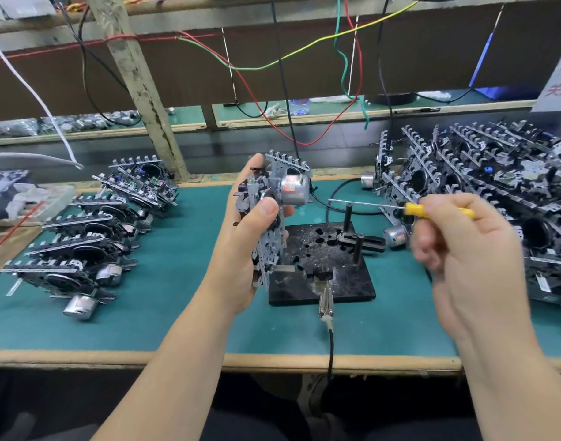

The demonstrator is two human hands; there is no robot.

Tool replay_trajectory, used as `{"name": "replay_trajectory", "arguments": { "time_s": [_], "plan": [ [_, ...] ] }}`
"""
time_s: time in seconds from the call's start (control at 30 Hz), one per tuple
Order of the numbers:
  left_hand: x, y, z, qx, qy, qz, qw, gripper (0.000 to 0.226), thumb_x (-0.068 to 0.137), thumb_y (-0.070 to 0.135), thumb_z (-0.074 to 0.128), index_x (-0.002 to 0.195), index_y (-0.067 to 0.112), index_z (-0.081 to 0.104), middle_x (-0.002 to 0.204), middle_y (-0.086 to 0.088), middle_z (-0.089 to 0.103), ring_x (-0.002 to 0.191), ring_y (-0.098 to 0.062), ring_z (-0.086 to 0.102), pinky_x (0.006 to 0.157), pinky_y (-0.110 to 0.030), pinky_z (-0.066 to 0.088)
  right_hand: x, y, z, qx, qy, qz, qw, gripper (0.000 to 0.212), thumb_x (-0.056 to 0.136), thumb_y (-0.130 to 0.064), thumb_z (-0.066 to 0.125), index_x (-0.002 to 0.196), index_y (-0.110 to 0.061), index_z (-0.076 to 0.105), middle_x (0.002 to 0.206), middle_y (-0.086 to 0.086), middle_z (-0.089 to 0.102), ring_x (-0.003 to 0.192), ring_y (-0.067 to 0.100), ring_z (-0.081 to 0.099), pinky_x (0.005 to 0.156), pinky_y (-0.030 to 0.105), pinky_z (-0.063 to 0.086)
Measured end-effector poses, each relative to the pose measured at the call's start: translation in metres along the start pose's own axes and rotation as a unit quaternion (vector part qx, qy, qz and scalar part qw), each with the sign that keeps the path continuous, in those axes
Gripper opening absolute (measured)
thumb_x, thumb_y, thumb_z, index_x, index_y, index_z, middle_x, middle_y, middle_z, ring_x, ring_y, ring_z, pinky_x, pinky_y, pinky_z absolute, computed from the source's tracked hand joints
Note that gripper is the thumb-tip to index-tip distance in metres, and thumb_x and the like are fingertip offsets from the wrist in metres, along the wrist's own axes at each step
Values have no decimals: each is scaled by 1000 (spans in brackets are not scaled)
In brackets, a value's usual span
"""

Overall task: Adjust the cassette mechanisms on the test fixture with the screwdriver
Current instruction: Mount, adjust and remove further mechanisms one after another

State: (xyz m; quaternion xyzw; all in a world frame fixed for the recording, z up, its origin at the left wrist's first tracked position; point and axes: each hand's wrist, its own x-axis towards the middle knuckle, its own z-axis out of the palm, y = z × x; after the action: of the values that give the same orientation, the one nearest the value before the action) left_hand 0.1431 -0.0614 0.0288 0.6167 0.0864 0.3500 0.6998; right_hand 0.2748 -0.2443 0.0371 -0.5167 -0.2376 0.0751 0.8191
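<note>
The left hand (241, 237) grips a cassette mechanism (274, 214) held upright on edge, thumb pressed on its near face and fingers wrapped behind, with the silver motor (294, 190) jutting toward the right. It is raised just above the left edge of the black test fixture (323, 268), not seated on it. The right hand (463, 253) pinches the yellow-handled screwdriver (409, 209) in curled fingers, above the fixture's right side; the slim metal shaft lies roughly level and points left toward the motor, its tip stopping short of it. The fixture lies flat on the green desk (177, 313), with upright black posts (352, 230) near its back right corner and a metal clip with a black cable (326, 302) at its near edge. Left of the fixture, cassette mechanisms stand in an overlapping row (91, 240). Right of the fixture, many more lie in a heap (495, 192). Beyond the fixture, coloured wires (257, 66) hang across a brown back panel.
</note>
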Motion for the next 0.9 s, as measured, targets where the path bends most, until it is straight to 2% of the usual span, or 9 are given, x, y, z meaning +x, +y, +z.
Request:
{"name": "replay_trajectory", "arguments": {
  "time_s": [0.07, 0.13, 0.2, 0.27, 0.33, 0.5, 0.67, 0.8, 0.9],
  "plan": [
    [11, 3, 1, 87, 13, 25, 996, 76, 75, 47, 68, 146, 44, 42, 136, 2, 61, 116, -12, 61, 100, -30, 45, 5, -4, -6, 23, 58, -16, 998, 29, 94, -12, 62, 69, -27, 64, 52, -10, 46, 47, 7, 37, 46, 16, 31],
    [27, 8, 4, 258, -28, 51, 964, 84, 72, 53, 72, 147, 52, 37, 139, 16, 56, 123, 1, 57, 98, -15, 43, 8, -5, -10, 7, 73, -22, 997, 28, 95, -12, 64, 72, -29, 68, 58, -13, 48, 51, 5, 36, 49, 15, 30],
    [45, 10, 11, 420, -104, 65, 899, 91, 71, 61, 74, 150, 52, 29, 139, 18, 50, 128, 0, 49, 105, -26, 42, 7, -2, -9, -9, 70, -18, 997, 21, 97, -15, 65, 80, -27, 69, 65, -15, 52, 55, 3, 36, 52, 14, 30],
    [62, 6, 21, 555, -171, 66, 811, 98, 71, 69, 72, 154, 47, 25, 135, 13, 47, 130, -10, 45, 107, -44, 42, 4, 2, -8, -16, 65, -11, 998, 16, 98, -18, 65, 84, -25, 68, 66, -16, 54, 56, 2, 37, 53, 12, 31],
    [74, -3, 29, 637, -220, 53, 737, 103, 71, 74, 69, 156, 44, 20, 141, 9, 44, 134, -19, 40, 108, -53, 40, 1, 5, -9, -25, 58, -6, 998, 14, 97, -21, 65, 85, -25, 70, 65, -16, 52, 57, 3, 36, 54, 12, 31],
    [81, -29, 28, 710, -250, 18, 658, 108, 71, 84, 59, 159, 41, 12, 145, 4, 40, 131, -25, 39, 100, -51, 37, 1, 10, -20, -51, 47, 22, 997, 15, 97, -21, 65, 84, -25, 72, 67, -12, 46, 61, 6, 32, 54, 14, 30],
    [85, -32, 24, 717, -262, 11, 646, 110, 69, 89, 52, 158, 42, 9, 149, 7, 38, 134, -25, 38, 99, -52, 39, 4, 19, -23, -80, 9, 36, 996, 14, 94, -29, 65, 81, -25, 67, 67, -18, 50, 65, 3, 39, 58, 14, 34],
    [82, -29, 23, 703, -248, 15, 667, 111, 66, 89, 53, 158, 43, 12, 144, 8, 39, 132, -22, 38, 100, -51, 37, 6, 25, -20, -101, -21, 46, 994, 16, 91, -39, 62, 83, -25, 62, 68, -20, 54, 67, -2, 47, 68, 19, 37],
    [84, -24, 25, 692, -234, 36, 682, 113, 59, 93, 45, 156, 45, 12, 142, 10, 40, 128, -22, 40, 98, -50, 37, 8, 29, -21, -102, -27, 58, 993, 20, 84, -46, 63, 84, -25, 63, 73, -17, 56, 69, -2, 48, 67, 14, 41]
  ]
}}
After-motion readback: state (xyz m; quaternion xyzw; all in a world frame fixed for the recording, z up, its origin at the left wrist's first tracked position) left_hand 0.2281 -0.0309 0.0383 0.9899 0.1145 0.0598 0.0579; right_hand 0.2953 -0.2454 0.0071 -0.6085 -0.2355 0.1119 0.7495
